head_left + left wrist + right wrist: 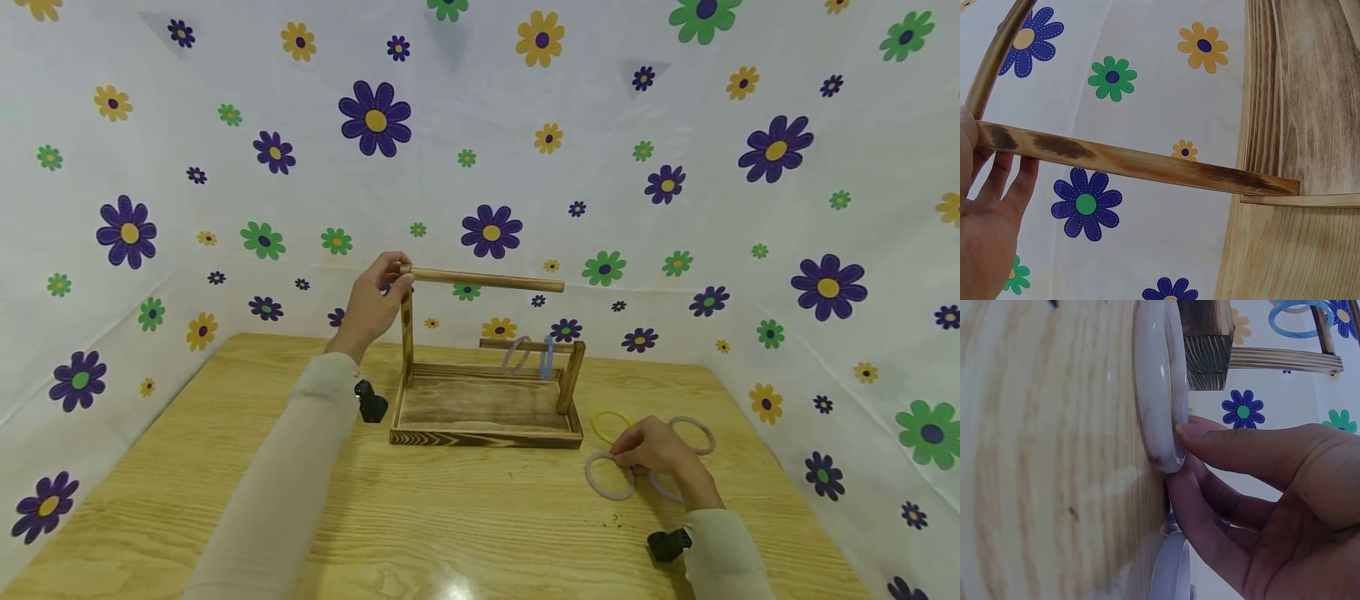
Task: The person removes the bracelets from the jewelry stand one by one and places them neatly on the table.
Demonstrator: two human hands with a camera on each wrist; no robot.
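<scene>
A wooden bracelet stand has a shallow tray base (487, 438), a tall post (407, 333) with a long upper rod (487, 278), and a short post (572, 379) with a lower rod (491, 342). My left hand (372, 304) grips the tall post's top corner, thumb in front and fingers behind. A blue bangle (547, 358) and a pale bangle (510, 360) hang on the lower rod. To the right of the tray, my right hand (660, 450) pinches the edge of a whitish marbled bangle (1152, 381), which is at the tabletop.
Around the right hand lie a yellow bangle (597, 429), a greyish bangle (711, 437) and a pale bangle (663, 492) partly hidden by the hand. The wooden table (450, 517) meets flower-printed cloth walls (450, 183) at the back and sides.
</scene>
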